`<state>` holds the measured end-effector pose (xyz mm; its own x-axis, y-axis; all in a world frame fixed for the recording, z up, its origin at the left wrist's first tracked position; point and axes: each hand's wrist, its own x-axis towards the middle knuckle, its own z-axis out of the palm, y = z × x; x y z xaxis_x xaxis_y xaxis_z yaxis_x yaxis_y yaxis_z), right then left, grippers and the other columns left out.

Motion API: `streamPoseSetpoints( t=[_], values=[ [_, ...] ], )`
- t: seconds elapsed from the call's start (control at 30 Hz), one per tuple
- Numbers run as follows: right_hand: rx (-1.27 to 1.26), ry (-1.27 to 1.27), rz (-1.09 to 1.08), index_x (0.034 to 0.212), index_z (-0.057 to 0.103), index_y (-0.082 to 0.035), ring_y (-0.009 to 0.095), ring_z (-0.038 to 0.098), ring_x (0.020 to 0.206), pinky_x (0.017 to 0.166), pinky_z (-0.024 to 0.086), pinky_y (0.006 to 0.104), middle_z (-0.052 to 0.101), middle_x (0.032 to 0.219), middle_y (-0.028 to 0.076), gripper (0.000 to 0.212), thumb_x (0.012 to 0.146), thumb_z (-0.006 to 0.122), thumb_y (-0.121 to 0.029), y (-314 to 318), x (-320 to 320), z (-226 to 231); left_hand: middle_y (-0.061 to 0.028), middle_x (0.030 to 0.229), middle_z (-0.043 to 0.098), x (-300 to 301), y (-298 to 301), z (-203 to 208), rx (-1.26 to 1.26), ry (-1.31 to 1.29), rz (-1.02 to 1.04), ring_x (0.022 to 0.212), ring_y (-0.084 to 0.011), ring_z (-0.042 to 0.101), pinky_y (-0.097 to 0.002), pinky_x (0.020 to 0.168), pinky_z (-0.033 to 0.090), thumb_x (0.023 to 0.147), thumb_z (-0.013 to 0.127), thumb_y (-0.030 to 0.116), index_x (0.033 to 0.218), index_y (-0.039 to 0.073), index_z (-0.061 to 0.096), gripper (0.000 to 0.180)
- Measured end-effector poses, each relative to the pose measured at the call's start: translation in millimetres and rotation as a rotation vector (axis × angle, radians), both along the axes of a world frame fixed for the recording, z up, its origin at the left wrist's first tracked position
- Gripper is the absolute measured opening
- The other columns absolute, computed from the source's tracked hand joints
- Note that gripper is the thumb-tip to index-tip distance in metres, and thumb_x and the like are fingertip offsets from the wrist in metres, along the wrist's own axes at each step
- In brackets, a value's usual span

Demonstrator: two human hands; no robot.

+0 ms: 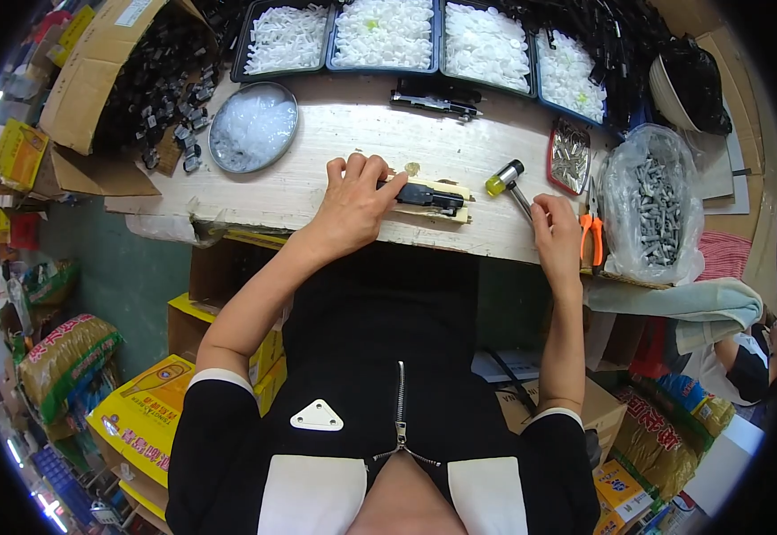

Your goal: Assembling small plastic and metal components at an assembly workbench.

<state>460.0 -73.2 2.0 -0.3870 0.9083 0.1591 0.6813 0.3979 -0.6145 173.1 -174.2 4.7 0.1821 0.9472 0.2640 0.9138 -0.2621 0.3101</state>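
Note:
My left hand (357,201) is closed over the left end of a black elongated plastic-and-metal part (433,198), its thumb pressing along the part. The part lies on a small pale wooden block (461,214) near the front edge of the workbench. To the right, the curled fingers of my right hand (558,234) are at the handle end of a small hammer (506,177) with a yellow and black head. The hammer's head rests on the bench, pointing up and left. My fingers hide the end of its handle.
Trays of white plastic pieces (384,34) line the back of the bench (317,201). A round dish (254,127) and a box of black parts (103,80) stand left. Rightward are a red tray of pins (569,156), orange-handled pliers (592,239) and a bag of screws (654,209).

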Motion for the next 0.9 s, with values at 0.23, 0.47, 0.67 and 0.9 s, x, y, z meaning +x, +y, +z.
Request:
streamPoseSetpoints(
  t=[0.23,0.47,0.67,0.9],
  values=[
    [0.278,-0.42,0.033,0.099,0.053,-0.007,0.03,0.05,0.084,0.069,0.036,0.0392,0.052,0.09,0.01,0.021,0.079,0.057,-0.011,-7.2,-7.5,-18.1,-0.0066,0.093,0.048,-5.7,1.5,-5.5,0.026,0.081,-0.042,0.09,-0.0217,0.042,-0.036,0.08,0.028,0.071,0.055,-0.003,0.11,0.009,0.055,0.041],
    [0.006,0.004,0.178,0.097,0.051,0.001,0.033,0.053,0.074,0.066,0.042,0.037,0.051,0.082,0.016,0.015,0.083,0.053,-0.005,-39.8,-40.8,22.5,-0.0051,0.092,0.048,-18.3,5.4,-5.2,0.072,0.055,-0.212,0.086,-0.0206,0.042,-0.034,0.073,0.029,0.065,0.055,-0.005,0.107,0.023,0.06,0.051],
    [0.007,-0.238,0.275,0.103,0.052,-0.001,0.036,0.056,0.068,0.058,0.044,0.037,0.056,0.079,0.018,0.018,0.088,0.049,-0.009,-52.0,-59.4,32.3,-0.0044,0.091,0.048,-18.2,9.3,2.2,-0.002,0.101,-0.241,0.085,-0.0203,0.042,-0.0328,0.073,0.029,0.063,0.056,-0.006,0.11,0.024,0.06,0.056],
    [0.047,-0.168,0.19,0.096,0.054,-0.005,0.039,0.055,0.065,0.054,0.042,0.0428,0.058,0.073,0.018,0.014,0.089,0.048,-0.015,-55.9,-66.3,42.8,-0.0063,0.096,0.049,-14.7,8.4,7.3,-0.038,0.157,-0.243,0.093,-0.0219,0.043,-0.0356,0.074,0.031,0.068,0.056,-0.001,0.106,0.021,0.062,0.044]
  ],
)
